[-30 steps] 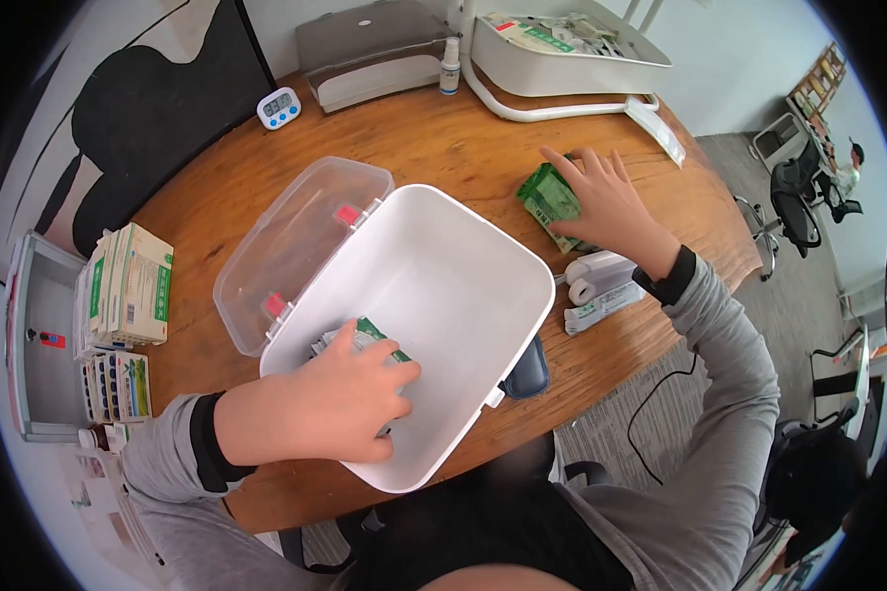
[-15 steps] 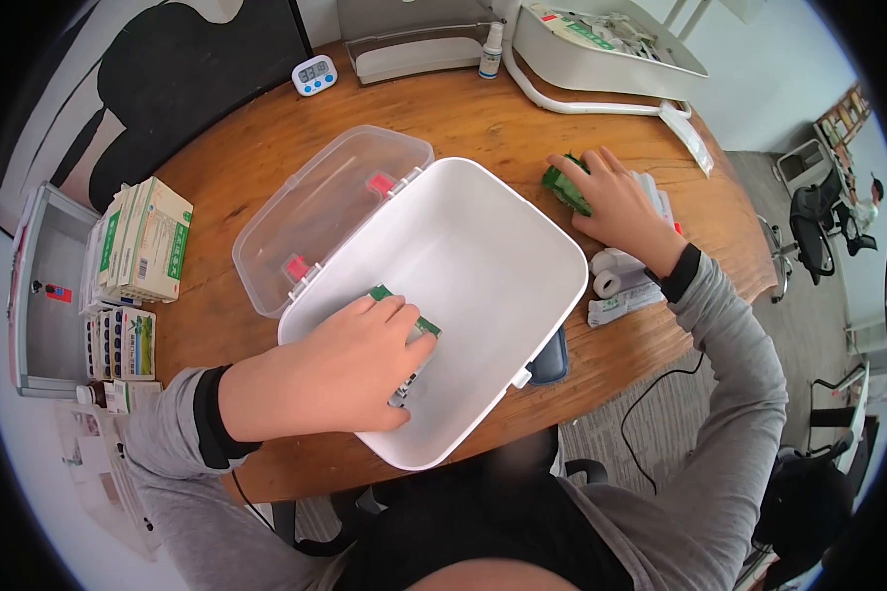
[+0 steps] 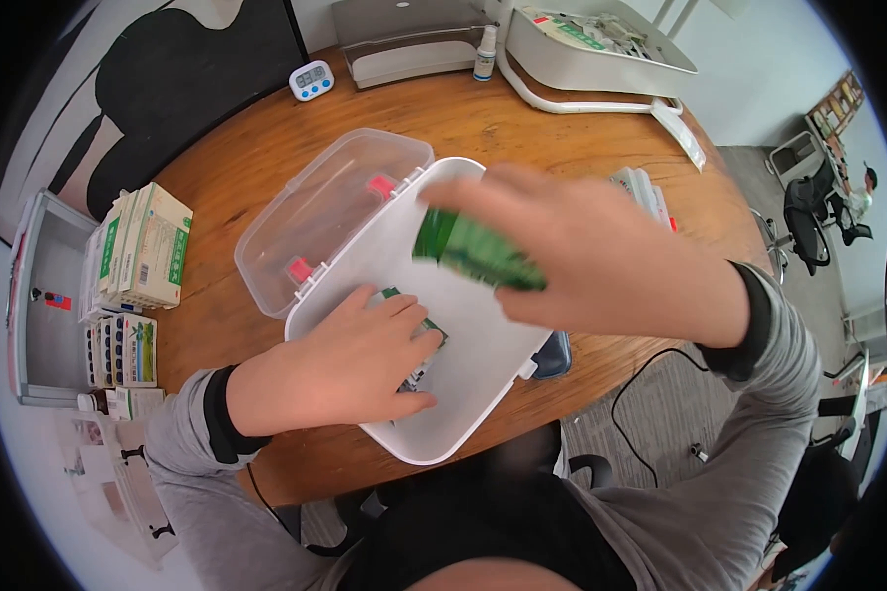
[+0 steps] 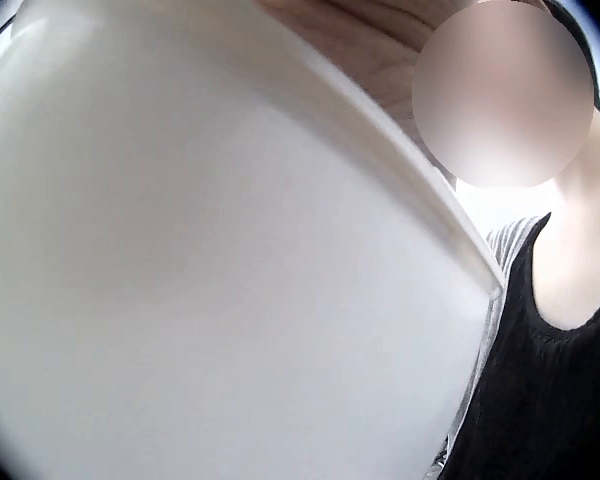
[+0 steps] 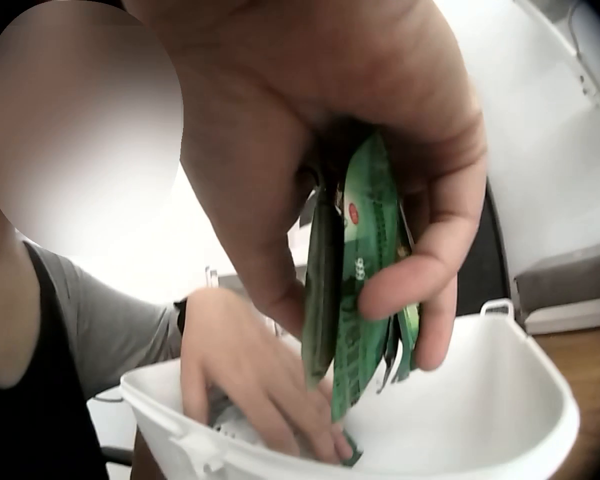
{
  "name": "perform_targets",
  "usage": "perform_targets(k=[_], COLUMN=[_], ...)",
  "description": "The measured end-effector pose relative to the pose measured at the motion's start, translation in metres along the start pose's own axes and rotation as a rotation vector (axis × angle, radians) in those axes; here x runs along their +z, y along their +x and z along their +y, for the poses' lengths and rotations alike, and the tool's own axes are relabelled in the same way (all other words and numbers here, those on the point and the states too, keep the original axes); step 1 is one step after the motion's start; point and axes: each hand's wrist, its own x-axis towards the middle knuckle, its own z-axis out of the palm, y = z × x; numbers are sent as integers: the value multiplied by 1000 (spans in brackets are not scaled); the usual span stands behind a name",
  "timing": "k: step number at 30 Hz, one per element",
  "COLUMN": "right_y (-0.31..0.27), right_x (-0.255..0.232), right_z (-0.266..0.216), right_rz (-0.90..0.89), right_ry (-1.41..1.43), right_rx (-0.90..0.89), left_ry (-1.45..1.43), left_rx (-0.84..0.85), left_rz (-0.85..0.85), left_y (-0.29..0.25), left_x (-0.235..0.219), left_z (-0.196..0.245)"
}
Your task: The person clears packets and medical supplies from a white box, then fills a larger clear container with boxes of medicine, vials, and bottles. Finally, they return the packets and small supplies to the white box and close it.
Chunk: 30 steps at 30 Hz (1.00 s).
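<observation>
Over the white plastic box, my right hand holds a bunch of green packets. In the right wrist view, thumb and fingers pinch these thin sachets, which hang edge-on above the box. Down inside the box, my left hand grips green-and-white packets between thumb and fingers, hiding most of them. The clear lid with red latches is swung back onto the table. White box wall fills most of the left wrist view.
Cream-and-green cartons stand at the left beside an open grey cabinet. Behind are a timer, a small spray bottle and a white tray of packets. A dark case lies beside the box.
My right hand has lifted the green packets off the table at the right and brought them leftward over the box. The left hand stays on the packets inside it.
</observation>
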Motion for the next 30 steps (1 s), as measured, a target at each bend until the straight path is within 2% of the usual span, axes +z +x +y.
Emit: perform_targets(k=[1,2,4,9,11,13,16,17,19,22,26,28,29,30], right_y=[4,7,15,29,29,26,16,11,5,6,18,15,11,10], right_x=[7,16,39,82,82,75,60,61,66,70,77,82,79,75], right_z=[-1,1,12,15,8,2,4,8,16,18,10,9,10,11], right_rz=[-120,-117,-327,-259,-212,-301,-391,-398,-485,-499,-546,-404,-401,-433], right_ry=[-20,-18,-119,-54,-29,192,265,265,52,6,-15,72,68,99], right_rx=[-10,-13,-83,-58,-40,66,104,106,70,33,122,45,58,63], left_ry=[-8,-5,-12,-67,-73,-81,-103,-110,-110,-141,-93,-148,-146,-72], left_rx=[30,26,31,-33,-38,-12,-6,-4,7,8,-14,-14,0,38], left_rz=[63,61,167,63,49,100,91,94,110,126,78,320,320,392], left_y=[-2,-5,-9,-22,-24,-25,-25,-25,-25,-23,-15,-6,1,9], left_x=[2,1,-1,-20,-19,-15,-17,-17,-17,-20,-37,-34,-27,-14], left_z=[-2,-2,-2,-1,-3,-5,-7,-8,-10,-10,0,5,1,-6])
